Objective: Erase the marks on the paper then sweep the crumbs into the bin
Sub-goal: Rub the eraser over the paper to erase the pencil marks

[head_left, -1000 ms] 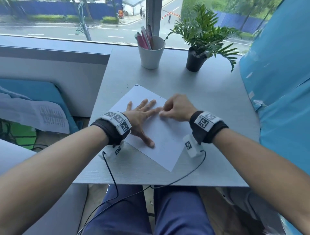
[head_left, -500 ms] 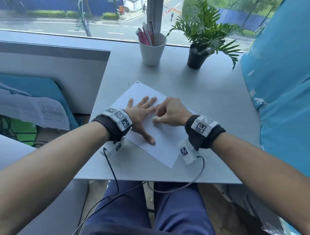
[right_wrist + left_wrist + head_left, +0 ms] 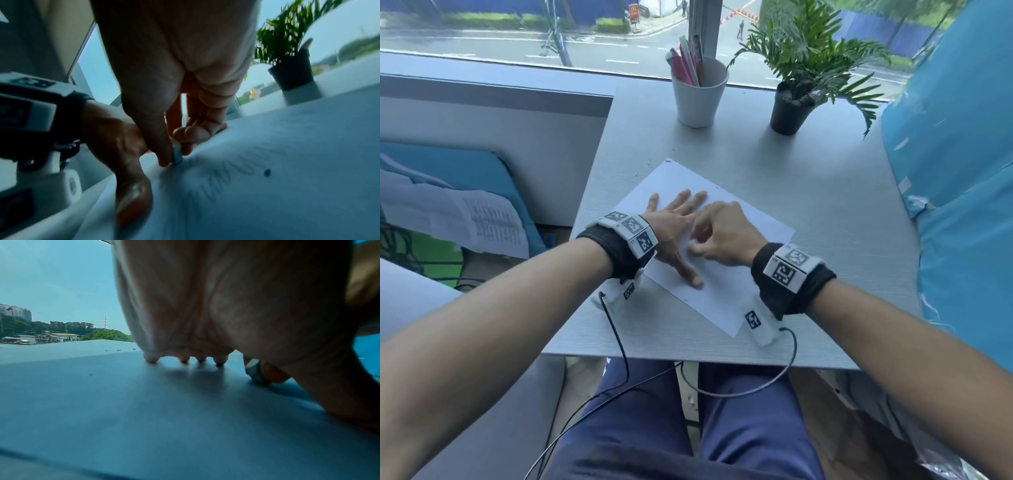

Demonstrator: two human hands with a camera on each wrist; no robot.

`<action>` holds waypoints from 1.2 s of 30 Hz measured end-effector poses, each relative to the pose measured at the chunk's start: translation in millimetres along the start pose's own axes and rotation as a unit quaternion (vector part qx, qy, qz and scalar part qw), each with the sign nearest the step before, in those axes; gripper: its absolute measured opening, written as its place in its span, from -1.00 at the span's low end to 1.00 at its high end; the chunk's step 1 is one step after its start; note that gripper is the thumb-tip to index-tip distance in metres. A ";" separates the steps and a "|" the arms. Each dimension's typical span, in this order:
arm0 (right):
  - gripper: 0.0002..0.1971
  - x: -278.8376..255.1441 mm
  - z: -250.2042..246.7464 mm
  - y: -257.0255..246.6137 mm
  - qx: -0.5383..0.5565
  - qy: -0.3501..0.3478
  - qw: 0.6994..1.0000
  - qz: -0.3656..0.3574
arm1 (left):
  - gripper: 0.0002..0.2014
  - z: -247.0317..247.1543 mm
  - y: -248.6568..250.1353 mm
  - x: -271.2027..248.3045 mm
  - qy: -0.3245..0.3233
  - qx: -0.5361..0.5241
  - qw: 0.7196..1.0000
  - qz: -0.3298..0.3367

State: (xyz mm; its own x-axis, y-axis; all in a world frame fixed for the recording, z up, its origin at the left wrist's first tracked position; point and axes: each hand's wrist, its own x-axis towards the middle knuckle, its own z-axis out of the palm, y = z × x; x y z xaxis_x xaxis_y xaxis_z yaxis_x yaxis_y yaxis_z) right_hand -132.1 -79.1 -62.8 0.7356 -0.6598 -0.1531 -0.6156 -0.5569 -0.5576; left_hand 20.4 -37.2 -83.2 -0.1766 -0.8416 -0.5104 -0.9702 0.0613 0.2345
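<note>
Flat, fingers spread, the left hand (image 3: 671,229) presses the paper (image 3: 753,219); right hand (image 3: 722,236) pinches an eraser (image 3: 177,152) (on pencil marks (image 3: 226,180)).

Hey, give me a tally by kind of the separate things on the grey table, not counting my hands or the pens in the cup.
White sheets of paper: 1
Small white erasers: 1, pinched by the right hand
White cups: 1
Green plants in black pots: 1
Total: 4
</note>
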 end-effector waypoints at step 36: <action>-0.93 -1.6 -10.0 2.6 0.000 0.015 1.000 0.014 | 0.55 -0.4 3.5 -5.6 -0.009 -0.002 1.000 -0.002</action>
State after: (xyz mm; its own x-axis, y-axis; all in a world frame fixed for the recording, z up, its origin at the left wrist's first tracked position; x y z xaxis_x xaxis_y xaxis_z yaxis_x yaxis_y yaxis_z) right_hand -137.8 -84.5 -55.8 0.7097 -0.6897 -0.1436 -0.6354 -0.5386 -0.5533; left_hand 18.0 -32.4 -79.2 -0.1755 -0.8323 -0.5257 -0.9703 0.0560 0.2353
